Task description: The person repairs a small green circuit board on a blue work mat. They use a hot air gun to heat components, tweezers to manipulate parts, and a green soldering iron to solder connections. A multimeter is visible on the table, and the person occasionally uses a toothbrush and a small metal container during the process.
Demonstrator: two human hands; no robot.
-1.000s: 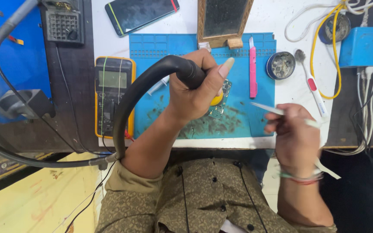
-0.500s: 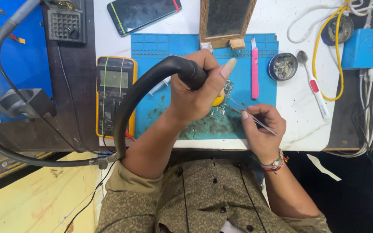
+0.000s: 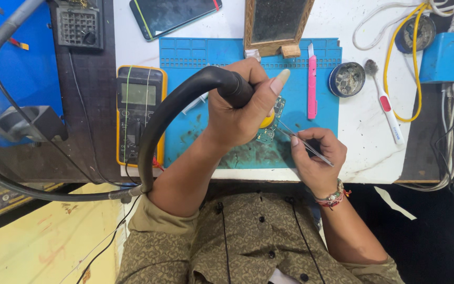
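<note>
Nearest the camera, the person's patterned brown shirt [image 3: 248, 242] fills the lower middle, both forearms reaching up from it onto the bench. The right hand [image 3: 316, 158] rests at the near edge of the blue work mat [image 3: 211, 126], its fingers pinched closed around slim metal tweezers [image 3: 305, 144] whose tips point up and left toward a small green circuit board [image 3: 270, 126]. The board lies on the mat's centre, largely hidden under the left hand [image 3: 243, 108]. That hand is wrapped firmly around the black handle of a hot-air tool [image 3: 227, 84], thumb stretched out toward the far side; the nozzle end is covered by the fingers, with a yellow part showing just beneath them over the board. The tool's thick black hose [image 3: 158, 126] arcs left and down off the table edge, crossing in front of a yellow multimeter [image 3: 138, 113] lying just left of the mat.

Farther out, a pink craft knife [image 3: 311, 84] lies upright on the mat's right part, with a round tin [image 3: 347, 79] beside it and a toothbrush [image 3: 385, 105] on the white table [image 3: 363, 152]. At the far edge stand a wood-framed mirror [image 3: 277, 23] and a dark phone [image 3: 177, 16]; a yellow cable [image 3: 395, 63] loops near a blue box [image 3: 450, 58].
</note>
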